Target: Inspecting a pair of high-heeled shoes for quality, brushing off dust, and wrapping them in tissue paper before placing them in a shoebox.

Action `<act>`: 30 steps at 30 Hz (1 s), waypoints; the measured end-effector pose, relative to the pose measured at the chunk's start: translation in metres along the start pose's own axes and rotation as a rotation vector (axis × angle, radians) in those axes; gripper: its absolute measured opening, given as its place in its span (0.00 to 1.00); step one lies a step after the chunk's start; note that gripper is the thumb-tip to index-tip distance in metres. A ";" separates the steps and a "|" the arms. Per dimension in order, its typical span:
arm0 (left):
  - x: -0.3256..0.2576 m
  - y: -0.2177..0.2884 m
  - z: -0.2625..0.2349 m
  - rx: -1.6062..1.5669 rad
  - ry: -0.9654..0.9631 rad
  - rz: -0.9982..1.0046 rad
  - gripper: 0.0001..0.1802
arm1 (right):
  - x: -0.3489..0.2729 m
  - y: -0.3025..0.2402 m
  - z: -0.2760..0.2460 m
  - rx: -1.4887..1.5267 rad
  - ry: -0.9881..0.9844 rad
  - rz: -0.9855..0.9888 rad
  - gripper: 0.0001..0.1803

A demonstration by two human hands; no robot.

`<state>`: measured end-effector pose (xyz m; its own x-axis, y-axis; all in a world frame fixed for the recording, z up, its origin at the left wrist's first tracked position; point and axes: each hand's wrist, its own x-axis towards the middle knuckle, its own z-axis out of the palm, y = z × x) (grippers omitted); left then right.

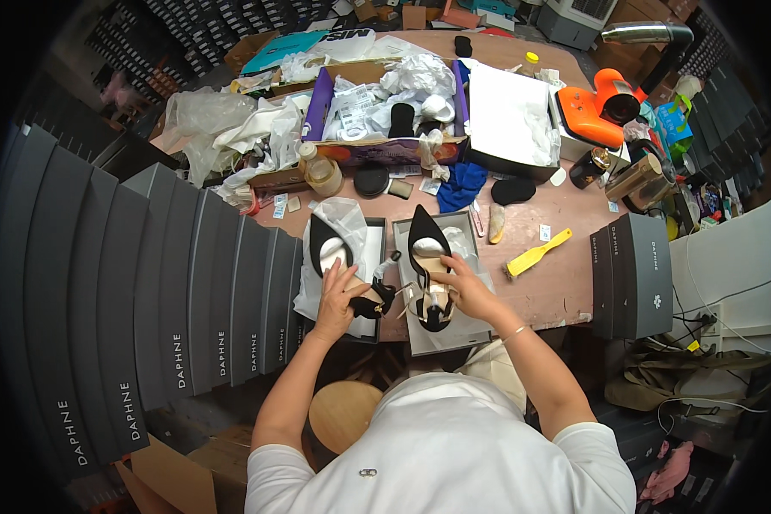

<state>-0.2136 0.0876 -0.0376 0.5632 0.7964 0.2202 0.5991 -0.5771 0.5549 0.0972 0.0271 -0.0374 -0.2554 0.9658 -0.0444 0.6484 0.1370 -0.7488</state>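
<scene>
Two black pointed-toe shoes with ankle straps and beige insoles lie before me, both with toes pointing away. My left hand (337, 300) grips the left shoe (319, 236) by its side near the heel; white padding shows in its toe. Fingers of my right hand (471, 289) are closed on the inner side of the right shoe (425, 224), whose toe also has white padding. Below the right shoe is an open grey shoebox part (467, 330) with white tissue. Thin translucent paper (344, 214) and another grey box (373, 240) lie under the left shoe.
Stacked dark shoeboxes (158, 291) rise at my left, and more boxes (632, 274) stand at the right table edge. A yellow-handled brush (540, 253), blue cloth (463, 187), glass jar (323, 176) and orange device (593, 120) are on the table. A purple box (317, 107) holds crumpled paper.
</scene>
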 end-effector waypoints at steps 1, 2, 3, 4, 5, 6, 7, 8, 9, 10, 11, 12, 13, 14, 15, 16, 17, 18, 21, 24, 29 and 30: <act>-0.021 -0.024 0.022 0.071 -0.055 -0.053 0.25 | -0.003 0.017 0.020 0.062 -0.018 0.040 0.21; -0.036 -0.041 0.037 0.139 -0.110 -0.108 0.23 | -0.006 0.029 0.032 0.121 -0.040 0.082 0.21; -0.036 -0.043 0.039 0.108 -0.051 -0.127 0.23 | -0.008 0.031 0.032 0.129 0.015 0.080 0.21; -0.034 -0.043 0.041 0.074 0.010 -0.146 0.23 | -0.010 0.031 0.027 0.132 0.069 0.078 0.22; -0.035 -0.034 0.038 0.040 0.058 -0.172 0.23 | -0.017 0.028 0.026 0.145 0.119 0.085 0.22; -0.037 -0.026 0.032 0.068 0.126 -0.199 0.22 | -0.024 0.023 0.026 0.285 0.140 0.244 0.23; -0.043 -0.020 0.032 -0.050 0.246 -0.356 0.21 | -0.027 0.013 0.023 0.423 0.166 0.387 0.25; -0.049 -0.015 0.034 -0.167 0.366 -0.512 0.20 | -0.030 0.008 0.023 0.560 0.191 0.532 0.26; -0.049 -0.018 0.044 -0.479 0.468 -0.737 0.20 | -0.034 0.022 0.041 0.568 0.162 0.561 0.30; -0.052 -0.026 0.058 -0.793 0.577 -0.958 0.21 | -0.030 0.028 0.052 0.685 0.137 0.609 0.28; -0.048 -0.027 0.064 -1.113 0.681 -1.169 0.23 | -0.024 0.029 0.062 0.805 0.113 0.656 0.27; -0.039 -0.032 0.070 -1.260 0.691 -1.203 0.26 | -0.021 0.031 0.069 0.924 0.086 0.703 0.25; -0.037 -0.044 0.078 -1.273 0.596 -1.134 0.22 | -0.012 0.022 0.067 0.988 0.073 0.700 0.19; -0.037 -0.054 0.083 -1.281 0.498 -1.064 0.19 | -0.009 0.021 0.071 1.037 0.070 0.697 0.18; -0.032 -0.054 0.084 -1.294 0.559 -1.115 0.17 | -0.007 0.025 0.073 1.086 0.072 0.693 0.16; -0.026 -0.050 0.085 -1.311 0.617 -1.159 0.15 | -0.005 0.027 0.074 1.134 0.080 0.687 0.15; -0.026 -0.043 0.087 -1.375 0.756 -1.100 0.13 | -0.007 0.016 0.065 1.056 0.099 0.667 0.14; -0.021 -0.017 0.069 -1.437 0.729 -0.950 0.14 | -0.011 0.007 0.056 1.119 0.154 0.594 0.15; -0.022 0.042 0.018 -1.366 0.500 -0.711 0.15 | -0.038 -0.034 0.028 1.253 0.238 0.439 0.15; -0.016 0.066 -0.004 -1.394 0.270 -0.520 0.16 | -0.050 -0.057 0.005 1.172 0.183 0.369 0.15; -0.005 0.087 -0.010 -1.610 0.111 -0.382 0.18 | -0.060 -0.071 0.003 1.062 0.080 0.338 0.14; -0.005 0.091 -0.010 -1.605 0.128 -0.466 0.19 | -0.060 -0.074 0.004 1.079 0.072 0.342 0.14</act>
<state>-0.1674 0.0328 0.0198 0.4214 0.8902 -0.1731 -0.5041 0.3886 0.7713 0.0612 -0.0425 0.0182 -0.1191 0.9312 -0.3445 -0.2896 -0.3645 -0.8850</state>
